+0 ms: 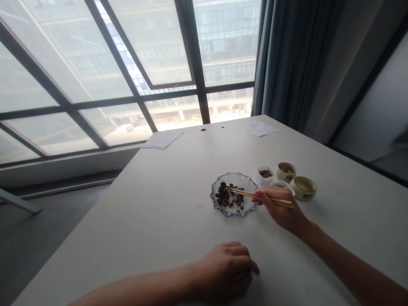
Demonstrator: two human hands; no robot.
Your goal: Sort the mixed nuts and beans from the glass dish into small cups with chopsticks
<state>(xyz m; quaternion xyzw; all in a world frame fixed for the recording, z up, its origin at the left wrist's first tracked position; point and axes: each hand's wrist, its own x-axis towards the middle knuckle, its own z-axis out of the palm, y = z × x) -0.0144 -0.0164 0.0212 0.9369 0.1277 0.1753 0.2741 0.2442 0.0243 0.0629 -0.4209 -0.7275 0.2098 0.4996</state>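
My right hand (280, 208) grips a pair of wooden chopsticks (255, 195). Their tips reach in among dark brown beans (223, 196), which look like coffee beans, on a clear glass dish (234, 214) with a scalloped rim. Whether a bean is pinched between the tips is too small to tell. Nearer to me, my left hand (226, 270) rests on the table, its fingers loosely curled and nothing visible in them. Just beyond my right hand is a white cup (283, 184), partly hidden by it.
A small white cup (265, 174) holds brown pieces. Beside it stand two cream-coloured cups with dark characters, one farther back (286, 171) and one nearer (303, 188). Papers (164, 138) lie at the white table's (153, 204) far left, with more sheets (259, 127) at the far right.
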